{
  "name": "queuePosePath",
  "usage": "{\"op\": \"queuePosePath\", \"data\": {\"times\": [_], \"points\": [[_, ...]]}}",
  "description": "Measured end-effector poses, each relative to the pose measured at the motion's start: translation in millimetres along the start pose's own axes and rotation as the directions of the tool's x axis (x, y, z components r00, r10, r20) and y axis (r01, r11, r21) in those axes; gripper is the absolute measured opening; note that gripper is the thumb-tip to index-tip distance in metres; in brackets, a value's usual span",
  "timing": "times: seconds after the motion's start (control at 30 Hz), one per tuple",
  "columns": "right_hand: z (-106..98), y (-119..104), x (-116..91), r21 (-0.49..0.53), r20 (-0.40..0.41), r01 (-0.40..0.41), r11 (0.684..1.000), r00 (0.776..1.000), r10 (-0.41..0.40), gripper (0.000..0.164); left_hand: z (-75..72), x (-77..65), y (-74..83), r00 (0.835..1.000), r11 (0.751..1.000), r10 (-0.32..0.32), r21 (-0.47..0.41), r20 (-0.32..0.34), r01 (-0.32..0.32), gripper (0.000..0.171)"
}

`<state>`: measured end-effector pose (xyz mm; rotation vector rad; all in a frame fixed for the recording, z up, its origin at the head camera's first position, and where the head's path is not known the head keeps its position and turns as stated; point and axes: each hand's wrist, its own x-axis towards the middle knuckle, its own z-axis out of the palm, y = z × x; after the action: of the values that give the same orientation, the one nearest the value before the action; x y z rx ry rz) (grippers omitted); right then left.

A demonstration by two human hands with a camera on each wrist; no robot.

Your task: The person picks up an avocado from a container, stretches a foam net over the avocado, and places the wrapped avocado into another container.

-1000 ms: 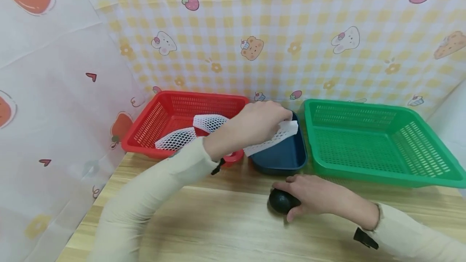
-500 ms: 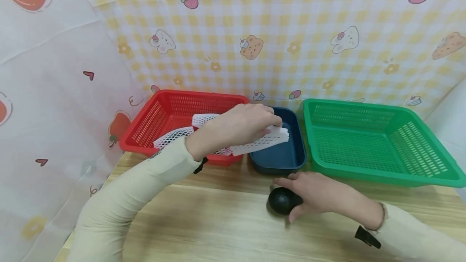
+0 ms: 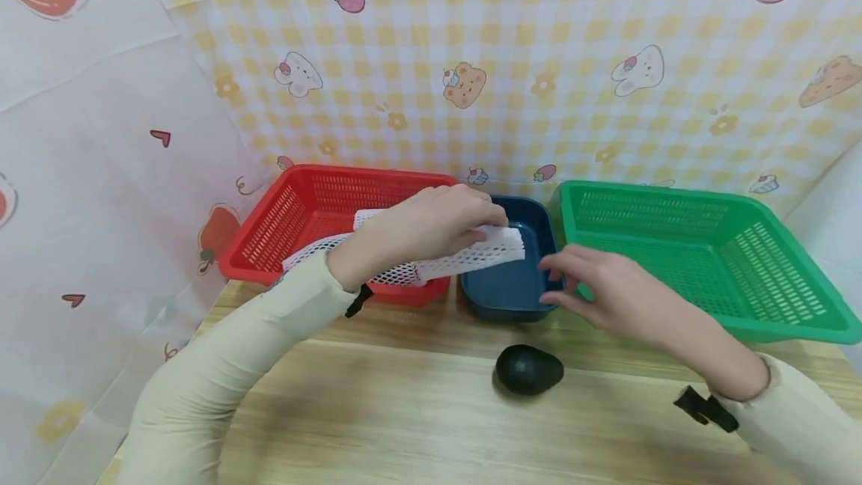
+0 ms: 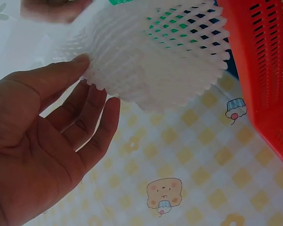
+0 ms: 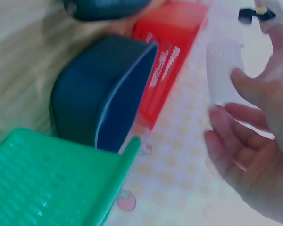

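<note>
In the head view my left hand [image 3: 431,224] pinches a white foam net sleeve [image 3: 500,247] above the gap between the red basket [image 3: 236,269] and the dark blue bin [image 3: 508,290]. Thumb and fingertips of the left hand [image 4: 52,122] hold one edge of the netting [image 4: 155,66] in the left wrist view. My right hand [image 3: 616,290] hovers over the bin's right side, fingers parted and holding nothing, apart from the sleeve's free end. A dark avocado [image 3: 528,370] lies on the table in front of the bin, untouched.
More foam net sleeves [image 3: 323,245] lie in the red basket, partly hidden by my left arm. At right stands a green basket [image 3: 673,264]. A patterned cloth [image 3: 404,58] hangs behind the containers. The wooden tabletop [image 3: 377,410] stretches in front.
My right hand has let go of the avocado and risen toward the sleeve; the avocado stays on the table. My left hand has shifted left with the foam net sleeve.
</note>
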<state>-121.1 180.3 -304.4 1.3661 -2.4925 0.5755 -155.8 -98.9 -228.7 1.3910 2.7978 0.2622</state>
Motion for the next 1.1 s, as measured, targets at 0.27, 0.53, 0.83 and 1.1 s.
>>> {"op": "queuePosePath", "data": {"times": [0.27, 0.53, 0.83, 1.1], "points": [[12, 11, 12, -0.076, -0.179, 0.105, 0.992, 0.977, -0.117, 0.046, 3.9, 1.6, -2.0, 0.988, 0.977, 0.127, -0.16, -0.092, -0.14, 0.031], [11, 12, 14, -0.085, -0.234, 0.171, 0.982, 0.954, -0.186, 0.042, -0.2, -6.7, -7.6, 0.991, 0.932, 0.122, -0.337, -0.06, -0.135, 0.042], [6, 11, 10, -0.063, -0.285, 0.119, 0.991, 0.949, -0.132, 0.042, 6.2, -39.7, -29.5, 0.958, 0.954, -0.111, -0.243, 0.265, 0.178, 0.086], [9, 12, 8, -0.025, -0.289, 0.109, 0.994, 0.951, -0.112, 0.041, 22.6, -47.0, -46.6, 0.995, 0.976, -0.1, -0.197, -0.012, 0.096, 0.034]]}}
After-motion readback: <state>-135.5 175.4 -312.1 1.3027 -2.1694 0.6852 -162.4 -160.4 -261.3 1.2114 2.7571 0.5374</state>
